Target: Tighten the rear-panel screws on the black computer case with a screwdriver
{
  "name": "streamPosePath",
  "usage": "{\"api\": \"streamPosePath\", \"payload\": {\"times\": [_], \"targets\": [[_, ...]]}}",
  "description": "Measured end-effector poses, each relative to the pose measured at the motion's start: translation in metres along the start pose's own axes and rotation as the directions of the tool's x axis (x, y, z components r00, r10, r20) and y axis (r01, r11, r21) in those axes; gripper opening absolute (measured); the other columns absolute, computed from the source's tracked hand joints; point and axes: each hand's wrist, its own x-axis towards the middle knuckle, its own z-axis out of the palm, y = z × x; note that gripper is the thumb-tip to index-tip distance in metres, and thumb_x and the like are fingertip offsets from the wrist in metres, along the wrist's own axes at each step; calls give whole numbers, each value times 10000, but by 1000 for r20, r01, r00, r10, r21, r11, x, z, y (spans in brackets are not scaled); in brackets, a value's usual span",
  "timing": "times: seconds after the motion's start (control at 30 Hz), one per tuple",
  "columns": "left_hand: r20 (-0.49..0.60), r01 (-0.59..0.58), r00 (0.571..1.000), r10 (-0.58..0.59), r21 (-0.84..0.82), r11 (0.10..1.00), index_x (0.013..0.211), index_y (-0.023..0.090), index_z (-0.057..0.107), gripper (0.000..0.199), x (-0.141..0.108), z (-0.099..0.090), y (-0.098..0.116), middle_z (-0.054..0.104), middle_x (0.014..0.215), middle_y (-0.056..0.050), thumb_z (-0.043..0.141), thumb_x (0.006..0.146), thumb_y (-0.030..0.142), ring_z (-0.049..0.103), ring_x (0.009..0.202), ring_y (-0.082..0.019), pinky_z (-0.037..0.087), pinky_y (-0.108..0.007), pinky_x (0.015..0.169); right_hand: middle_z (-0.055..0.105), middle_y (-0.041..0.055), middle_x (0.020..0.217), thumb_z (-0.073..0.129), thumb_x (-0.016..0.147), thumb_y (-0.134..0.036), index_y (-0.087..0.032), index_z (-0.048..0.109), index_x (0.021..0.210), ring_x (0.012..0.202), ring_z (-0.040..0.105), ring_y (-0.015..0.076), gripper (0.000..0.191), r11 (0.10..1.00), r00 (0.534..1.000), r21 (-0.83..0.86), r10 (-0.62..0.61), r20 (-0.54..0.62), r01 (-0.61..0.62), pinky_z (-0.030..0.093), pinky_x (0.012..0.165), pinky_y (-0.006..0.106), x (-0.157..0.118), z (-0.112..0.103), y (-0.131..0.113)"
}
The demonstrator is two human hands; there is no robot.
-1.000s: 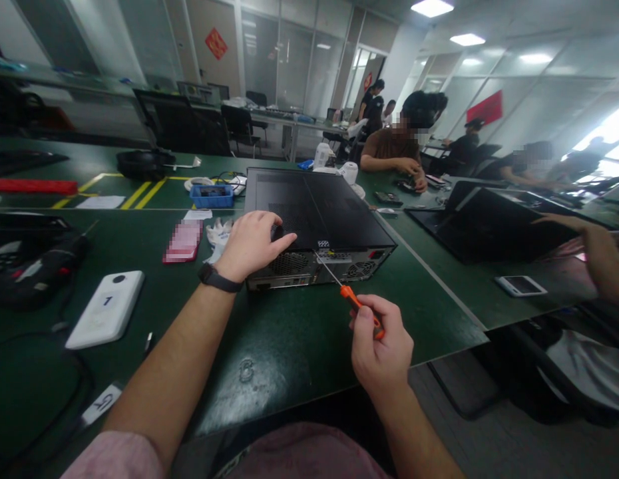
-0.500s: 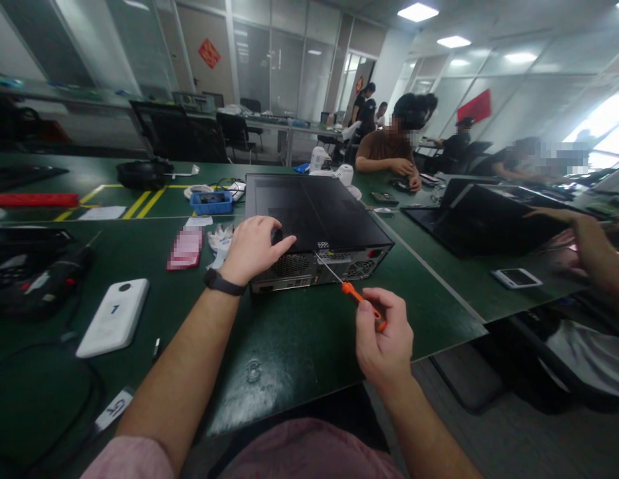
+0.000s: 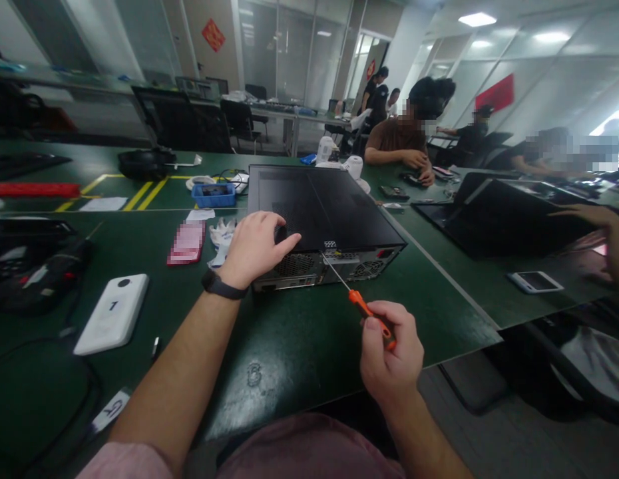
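Orange screwdriver (image 3: 358, 301) gripped in R hand (image 3: 393, 352), tip at blk PC case (image 3: 324, 203), L hand (image 3: 257, 246) spread atop.

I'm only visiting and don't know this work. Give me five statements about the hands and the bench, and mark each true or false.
1. The right hand holds an orange-handled screwdriver. True.
2. The left hand is raised well above the black computer case. False: it rests on the case.
3. A dark wristband circles the left wrist. True.
4. The blue tray lies right of the case. False: it lies left.
5. The screwdriver points away from the case. False: it points toward it.
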Motion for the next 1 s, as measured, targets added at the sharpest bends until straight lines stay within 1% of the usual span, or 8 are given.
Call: {"api": "streamPosePath", "payload": {"times": [0.13, 0.27, 0.37, 0.47, 0.53, 0.63, 0.8, 1.0], "targets": [[16, 4, 1000, -4, 13, 1000, 1102, 197, 671, 405, 0, -1, 1, 707, 1186, -112, 590, 942, 560, 618, 1175, -311, 459, -463, 1069, 684, 39, 941, 595, 900, -212, -225, 598, 1105, 789, 704, 183, 206, 999, 999, -22, -42, -16, 41, 582, 685, 311, 0, 0, 1], [8, 2, 1000, -2, 16, 1000, 1097, 203, 670, 396, -1, -1, 1, 705, 1187, -106, 589, 945, 560, 617, 1179, -308, 458, -460, 1077, 729, 27, 898, 624, 913, -215, -234, 629, 1128, 680, 710, 164, 216, 998, 999, -67, -9, -31, 7, 580, 620, 289, -5, 0, 5], [7, 0, 1000, 0, 17, 1000, 1096, 203, 670, 399, -1, -1, 2, 702, 1191, -109, 585, 947, 563, 613, 1187, -309, 460, -461, 1075, 745, 21, 829, 629, 944, -250, -232, 654, 1124, 649, 728, 170, 182, 996, 998, -81, 40, -44, -43, 580, 592, 285, -10, 1, 9], [7, -3, 1000, 3, 18, 1000, 1097, 214, 670, 394, -1, -1, 1, 704, 1189, -101, 582, 948, 568, 613, 1183, -303, 459, -457, 1076, 748, 15, 799, 606, 976, -279, -223, 658, 1131, 620, 732, 163, 173, 993, 994, -60, 100, -36, -102, 577, 569, 274, -14, 1, 13], [3, -5, 1000, 5, 17, 1000, 1099, 213, 671, 394, -1, 0, 1, 705, 1189, -100, 585, 946, 566, 614, 1181, -302, 460, -457, 1075, 745, 14, 799, 572, 992, -292, -220, 650, 1139, 626, 733, 163, 182, 993, 994, -32, 113, -13, -113, 580, 578, 278, -14, 0, 13], [1, -10, 1000, 10, 16, 1000, 1099, 210, 672, 393, -1, 0, 1, 708, 1187, -100, 590, 945, 562, 617, 1178, -299, 463, -453, 1072, 740, 31, 854, 579, 963, -292, -218, 631, 1143, 683, 737, 178, 202, 997, 997, -22, 77, 1, -77, 589, 609, 299, -10, -1, 10], [1, -7, 1000, 7, 24, 1000, 1103, 210, 672, 401, -1, -1, 1, 707, 1190, -100, 583, 948, 568, 618, 1181, -305, 463, -457, 1075, 704, 33, 910, 603, 894, -197, -227, 604, 1106, 734, 714, 173, 214, 1000, 1000, -13, -15, -6, 15, 584, 640, 299, -1, 0, 2], [2, 0, 1000, 0, 24, 1000, 1097, 199, 672, 395, -1, -2, 3, 710, 1185, -106, 592, 946, 555, 620, 1176, -312, 470, -460, 1062, 694, 21, 896, 606, 898, -194, -229, 611, 1100, 695, 688, 157, 205, 1000, 1000, -14, 0, -10, 0, 562, 617, 280, -1, 0, 0]]}}
